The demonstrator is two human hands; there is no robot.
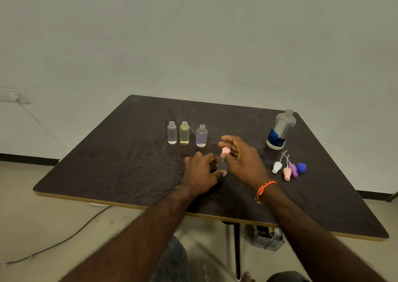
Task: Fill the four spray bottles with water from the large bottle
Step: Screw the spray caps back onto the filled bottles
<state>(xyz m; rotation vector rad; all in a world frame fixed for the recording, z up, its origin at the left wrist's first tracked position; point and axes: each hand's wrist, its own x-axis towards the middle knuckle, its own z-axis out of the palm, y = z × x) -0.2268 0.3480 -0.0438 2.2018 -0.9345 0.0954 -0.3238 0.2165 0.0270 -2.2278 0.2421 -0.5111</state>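
Three small uncapped spray bottles stand in a row mid-table: a clear one (172,133), a yellowish one (184,133) and a purplish one (201,136). My left hand (200,171) grips a fourth small clear bottle (221,165) upright on the table. This bottle wears a pink spray cap (226,151), which my right hand (241,158) pinches between thumb and fingertip, the other fingers spread. The large clear bottle (281,130) with a blue label stands open at the right rear, holding some water.
On the dark table (129,163), right of my hands, lie a white spray cap (277,167), a pink one (287,173), a purple one (293,169) and a blue lid (301,168). A grey basket (267,239) sits on the floor under the table.
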